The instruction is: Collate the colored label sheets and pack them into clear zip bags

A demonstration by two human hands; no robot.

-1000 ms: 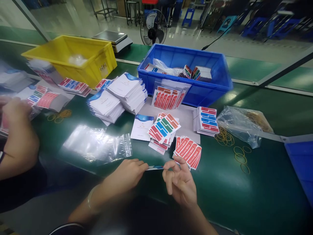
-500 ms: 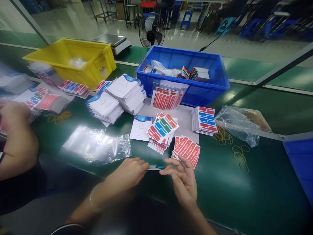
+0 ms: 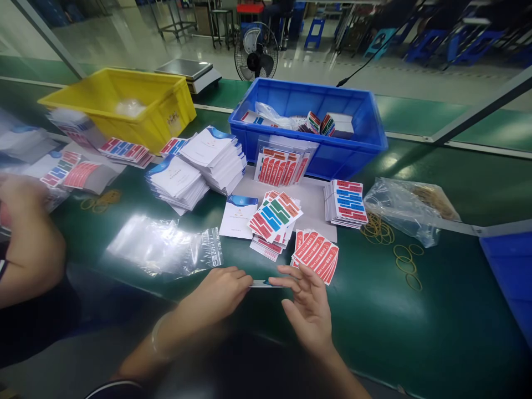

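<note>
My left hand (image 3: 218, 296) is closed, pinching the left end of a thin flat stack of cards (image 3: 261, 284) held edge-on above the green belt. My right hand (image 3: 307, 305) is beside it with fingers spread, the fingertips touching the stack's right end. Just beyond my right hand lies a fanned pile of red sticker sheets (image 3: 316, 255). A pile of red, blue and green sticker sheets (image 3: 275, 217) and a white booklet (image 3: 239, 216) lie further back. Clear zip bags (image 3: 164, 244) lie to the left of my hands.
A blue crate (image 3: 310, 124), a yellow crate (image 3: 120, 100), stacks of white booklets (image 3: 197, 166) and a stack of blue-red stickers (image 3: 347, 202) stand behind. Rubber bands (image 3: 405, 260) and a plastic bag (image 3: 409, 208) lie right. Another person's arm (image 3: 29, 244) works at left.
My right hand has loosened from a pinch on the card stack and its fingers have spread. The left hand keeps its grip in place.
</note>
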